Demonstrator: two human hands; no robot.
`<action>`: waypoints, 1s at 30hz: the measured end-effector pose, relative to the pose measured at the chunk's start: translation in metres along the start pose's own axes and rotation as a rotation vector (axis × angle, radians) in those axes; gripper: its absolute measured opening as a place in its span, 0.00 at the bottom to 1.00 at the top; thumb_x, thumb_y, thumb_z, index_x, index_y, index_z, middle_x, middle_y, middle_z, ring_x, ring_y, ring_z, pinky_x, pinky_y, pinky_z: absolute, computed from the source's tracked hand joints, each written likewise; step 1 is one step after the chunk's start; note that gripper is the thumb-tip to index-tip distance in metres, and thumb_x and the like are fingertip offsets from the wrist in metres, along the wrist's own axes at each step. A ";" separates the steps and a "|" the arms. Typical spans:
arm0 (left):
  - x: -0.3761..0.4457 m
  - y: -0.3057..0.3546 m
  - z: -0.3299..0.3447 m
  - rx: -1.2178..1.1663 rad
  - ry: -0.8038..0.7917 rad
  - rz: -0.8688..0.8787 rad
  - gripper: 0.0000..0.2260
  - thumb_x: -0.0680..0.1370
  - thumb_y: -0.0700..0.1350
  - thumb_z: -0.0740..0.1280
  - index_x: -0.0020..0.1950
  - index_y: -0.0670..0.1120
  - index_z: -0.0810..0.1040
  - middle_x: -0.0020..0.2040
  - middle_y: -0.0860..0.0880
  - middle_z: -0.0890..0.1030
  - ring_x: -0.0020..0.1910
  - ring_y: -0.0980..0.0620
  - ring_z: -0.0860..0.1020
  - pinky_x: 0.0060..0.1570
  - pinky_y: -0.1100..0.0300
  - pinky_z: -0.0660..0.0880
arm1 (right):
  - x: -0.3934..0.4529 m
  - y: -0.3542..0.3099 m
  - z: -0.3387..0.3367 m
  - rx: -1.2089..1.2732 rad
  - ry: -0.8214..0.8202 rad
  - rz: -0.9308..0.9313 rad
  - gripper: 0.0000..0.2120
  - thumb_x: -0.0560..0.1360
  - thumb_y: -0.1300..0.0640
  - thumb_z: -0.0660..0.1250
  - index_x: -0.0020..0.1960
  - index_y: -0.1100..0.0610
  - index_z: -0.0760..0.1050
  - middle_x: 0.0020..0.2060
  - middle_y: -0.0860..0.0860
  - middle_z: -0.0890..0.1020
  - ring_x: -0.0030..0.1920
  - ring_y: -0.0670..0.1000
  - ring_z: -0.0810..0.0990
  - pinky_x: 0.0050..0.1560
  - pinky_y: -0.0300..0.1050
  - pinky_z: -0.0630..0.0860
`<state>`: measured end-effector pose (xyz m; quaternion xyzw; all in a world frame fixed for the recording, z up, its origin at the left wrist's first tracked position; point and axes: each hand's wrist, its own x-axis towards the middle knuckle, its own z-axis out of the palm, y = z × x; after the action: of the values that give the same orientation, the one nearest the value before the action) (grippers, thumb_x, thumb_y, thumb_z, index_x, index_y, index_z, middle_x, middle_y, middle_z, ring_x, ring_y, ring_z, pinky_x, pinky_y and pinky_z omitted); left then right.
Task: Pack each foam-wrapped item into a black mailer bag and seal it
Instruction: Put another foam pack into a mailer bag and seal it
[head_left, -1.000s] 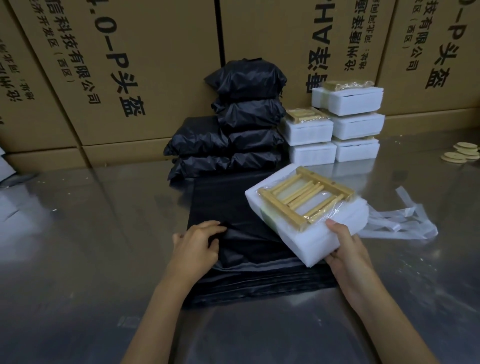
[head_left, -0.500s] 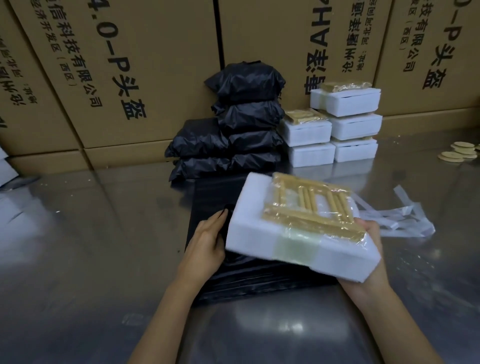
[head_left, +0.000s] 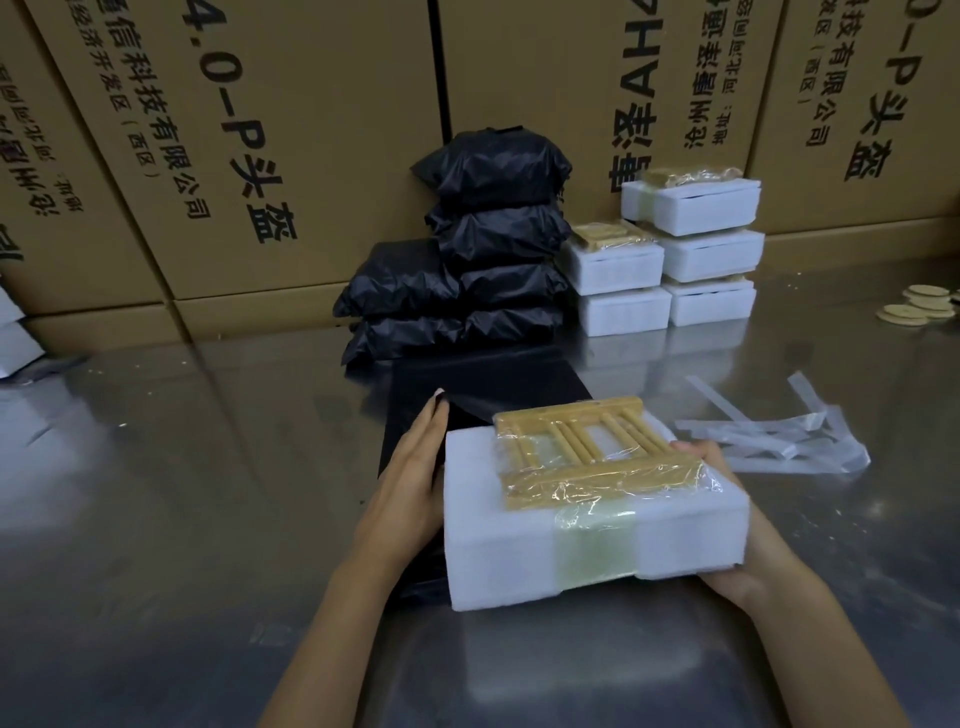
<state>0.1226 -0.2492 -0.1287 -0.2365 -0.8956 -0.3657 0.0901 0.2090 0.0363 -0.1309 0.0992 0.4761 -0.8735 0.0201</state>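
**Several parcels packed, another going in**

Sealed black parcels (head_left: 467, 270) are piling up at the far middle of the desk (head_left: 182, 493); five white foam-wrapped items (head_left: 675, 260) are waiting to their right. Near, the right hand (head_left: 727, 561) is cradling a foam-wrapped item (head_left: 587, 525), fingers curled under it. The left hand (head_left: 410, 488), fingers straight and together, is resting against the flat mailer bags (head_left: 483, 384). Bagging and sealing look undone.

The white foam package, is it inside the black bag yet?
Not yet. The white foam package is wholly in view, held between the left hand and right hand above the black bag.
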 end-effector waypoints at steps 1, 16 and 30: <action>0.001 0.000 0.000 0.009 0.005 0.013 0.36 0.82 0.50 0.64 0.80 0.62 0.43 0.72 0.78 0.40 0.71 0.79 0.42 0.66 0.74 0.47 | 0.000 0.000 -0.001 -0.007 -0.001 -0.002 0.11 0.65 0.41 0.70 0.33 0.48 0.83 0.32 0.50 0.82 0.32 0.49 0.83 0.30 0.43 0.79; 0.003 0.002 0.016 -0.025 -0.022 0.033 0.40 0.77 0.28 0.58 0.82 0.56 0.48 0.78 0.72 0.42 0.59 0.68 0.71 0.48 0.74 0.67 | 0.006 0.008 0.001 -0.020 0.100 -0.169 0.20 0.79 0.39 0.58 0.58 0.46 0.84 0.57 0.53 0.85 0.55 0.53 0.85 0.46 0.49 0.84; -0.001 0.030 0.051 -0.033 0.072 -0.018 0.40 0.79 0.30 0.60 0.81 0.57 0.42 0.77 0.68 0.34 0.46 0.53 0.79 0.37 0.55 0.78 | 0.009 0.017 0.021 0.029 0.084 -0.145 0.27 0.74 0.43 0.71 0.69 0.53 0.73 0.60 0.52 0.84 0.59 0.52 0.84 0.49 0.46 0.84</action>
<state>0.1392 -0.1950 -0.1475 -0.2165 -0.8877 -0.3897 0.1149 0.1993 0.0099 -0.1356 0.1014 0.4697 -0.8746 -0.0646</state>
